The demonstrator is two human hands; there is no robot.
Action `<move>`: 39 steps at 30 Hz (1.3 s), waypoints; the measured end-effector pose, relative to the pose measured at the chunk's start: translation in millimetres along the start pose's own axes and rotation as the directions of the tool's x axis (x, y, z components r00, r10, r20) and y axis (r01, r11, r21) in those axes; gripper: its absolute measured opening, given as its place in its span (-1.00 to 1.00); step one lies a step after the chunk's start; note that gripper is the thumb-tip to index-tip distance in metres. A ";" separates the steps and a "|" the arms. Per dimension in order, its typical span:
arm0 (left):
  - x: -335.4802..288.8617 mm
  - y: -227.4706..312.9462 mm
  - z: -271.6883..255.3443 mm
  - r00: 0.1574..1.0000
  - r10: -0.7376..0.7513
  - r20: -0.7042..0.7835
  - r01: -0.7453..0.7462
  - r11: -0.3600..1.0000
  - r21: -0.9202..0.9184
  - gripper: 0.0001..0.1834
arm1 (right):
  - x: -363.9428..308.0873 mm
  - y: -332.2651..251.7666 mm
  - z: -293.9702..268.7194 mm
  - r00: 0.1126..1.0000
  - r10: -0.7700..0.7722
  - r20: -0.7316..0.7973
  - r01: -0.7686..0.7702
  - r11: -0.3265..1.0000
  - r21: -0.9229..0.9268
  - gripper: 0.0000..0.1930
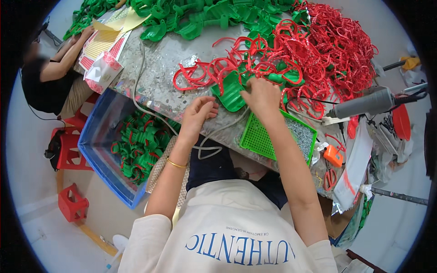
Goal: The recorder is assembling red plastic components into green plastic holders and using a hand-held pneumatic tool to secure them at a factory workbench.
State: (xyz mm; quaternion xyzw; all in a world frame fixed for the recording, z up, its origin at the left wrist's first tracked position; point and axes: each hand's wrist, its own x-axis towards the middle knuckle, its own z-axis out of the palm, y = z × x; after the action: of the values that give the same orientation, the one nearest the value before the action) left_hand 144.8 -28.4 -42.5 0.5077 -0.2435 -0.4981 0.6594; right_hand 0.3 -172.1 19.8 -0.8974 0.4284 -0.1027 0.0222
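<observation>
A curved, ribbed green plastic piece (231, 93) is at the table's front, between my two hands. My right hand (265, 100) is closed at its right edge, thumb and forefinger against the plastic; the fingertips are partly hidden. To the left of the piece, my left hand (199, 113) is raised with fingers loosely bent and apart, holding nothing I can see. Red bands with small light spots (193, 77) lie just beyond the piece. Below my right hand stands a green perforated tray (259, 139) with many small silvery metal parts (300, 133) in its right part.
Red bands (337, 50) and green pieces (200, 16) are heaped at the back. A blue bin (98, 141) on the left holds green pieces with red bands. A grey cable (139, 86) crosses the table. Scissors (330, 179) and a grey cylindrical tool (364, 103) are right. Another person (50, 86) sits left.
</observation>
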 end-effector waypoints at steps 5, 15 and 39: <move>-4.5 2.2 6.0 0.999 0.047 -0.005 -0.047 0.999 0.008 -0.72 | -0.2 -2.3 5.0 0.999 0.026 0.047 -0.031 0.995 0.100 -0.84; -21.3 6.3 -1.7 0.984 0.133 -0.123 -0.158 0.960 -0.230 -0.72 | 18.9 -7.8 -47.9 0.855 -0.277 -0.438 0.205 0.957 -0.204 -0.96; -91.5 -17.5 -6.5 0.874 -0.174 0.454 0.486 0.291 -0.824 -0.28 | 28.0 -86.8 -7.5 0.835 -0.507 0.213 0.105 0.528 0.843 -0.80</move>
State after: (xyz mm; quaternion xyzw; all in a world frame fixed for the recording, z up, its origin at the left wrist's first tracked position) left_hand 107.8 57.3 -44.0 0.0150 0.0989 -0.7384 0.6669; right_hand 82.3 -138.6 42.9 -0.8490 0.1483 -0.0841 0.5001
